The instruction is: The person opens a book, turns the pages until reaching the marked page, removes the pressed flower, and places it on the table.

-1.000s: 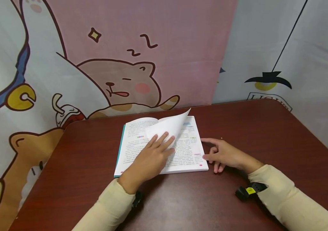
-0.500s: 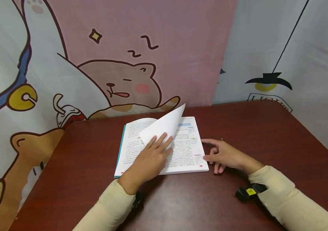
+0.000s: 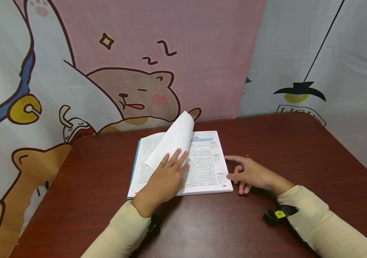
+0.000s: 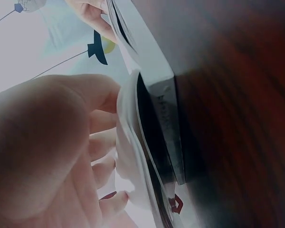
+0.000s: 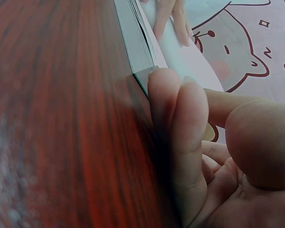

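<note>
An open book [image 3: 202,168] with printed pages and a teal cover lies on the table. One loose page [image 3: 173,138] stands up from it, curled over toward the left side. My left hand [image 3: 167,179] lies across the middle of the book, its spread fingers against the lower part of that page. In the left wrist view, the fingertips [image 4: 118,202] touch the bowed white paper. At the book's right edge is my right hand [image 3: 251,172], index finger extended and thumb apart from it, both tips at the page edge. Its other fingers bend beneath, close to the book's corner.
The dark red-brown wooden table [image 3: 299,154] spreads out around the book. Behind it hangs a cloth [image 3: 215,53] printed with cartoon animals and a lamp. A black band with a yellow label [image 3: 280,214] sits on the right wrist.
The raised page has swung leftward, its upper tip passing from right of the middle toward the left. My left hand has slid slightly left with it. The right hand has stayed put.
</note>
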Tool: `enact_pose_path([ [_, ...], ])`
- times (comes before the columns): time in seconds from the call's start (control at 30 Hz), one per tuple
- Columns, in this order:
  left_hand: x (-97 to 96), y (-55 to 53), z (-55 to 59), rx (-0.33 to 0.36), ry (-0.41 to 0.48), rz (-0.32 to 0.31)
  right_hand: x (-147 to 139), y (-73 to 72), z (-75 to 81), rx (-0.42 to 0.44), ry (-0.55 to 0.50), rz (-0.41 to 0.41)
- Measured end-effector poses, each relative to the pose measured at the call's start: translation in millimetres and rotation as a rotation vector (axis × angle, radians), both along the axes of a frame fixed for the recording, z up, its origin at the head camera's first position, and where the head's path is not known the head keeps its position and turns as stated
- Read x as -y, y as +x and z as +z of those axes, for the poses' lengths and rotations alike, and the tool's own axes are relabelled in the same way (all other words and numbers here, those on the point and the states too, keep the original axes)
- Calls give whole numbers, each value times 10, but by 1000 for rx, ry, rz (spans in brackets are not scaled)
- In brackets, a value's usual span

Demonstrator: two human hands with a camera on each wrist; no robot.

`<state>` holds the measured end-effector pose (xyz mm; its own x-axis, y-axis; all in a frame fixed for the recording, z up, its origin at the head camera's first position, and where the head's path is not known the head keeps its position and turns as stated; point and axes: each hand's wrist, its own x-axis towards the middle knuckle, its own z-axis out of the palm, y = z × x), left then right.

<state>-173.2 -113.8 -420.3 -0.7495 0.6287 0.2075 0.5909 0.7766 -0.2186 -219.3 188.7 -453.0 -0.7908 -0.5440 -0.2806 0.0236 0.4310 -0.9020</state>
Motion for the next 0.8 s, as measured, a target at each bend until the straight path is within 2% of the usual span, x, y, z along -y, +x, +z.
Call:
enact_pose_path([
  [0.1, 5, -5, -11, 4, 0, 9, 3, 7, 10, 2, -1, -4],
  [0.2, 3, 4, -6, 41, -9, 34, 8, 12, 19, 12, -1, -12],
  [0.43, -12, 36, 11, 220, -9, 131, 18, -4, 0, 24, -9, -10],
  [0.5, -17, 39, 12, 249, -6, 148, 15, -11, -5, 20, -5, -12],
  [0.67, -26, 41, 6, 282, 6, 179, 9, -17, 1, 25, 1, -18],
  [0.8, -26, 34, -6, 295, 28, 180, 5, -13, 14, 30, -1, -19],
])
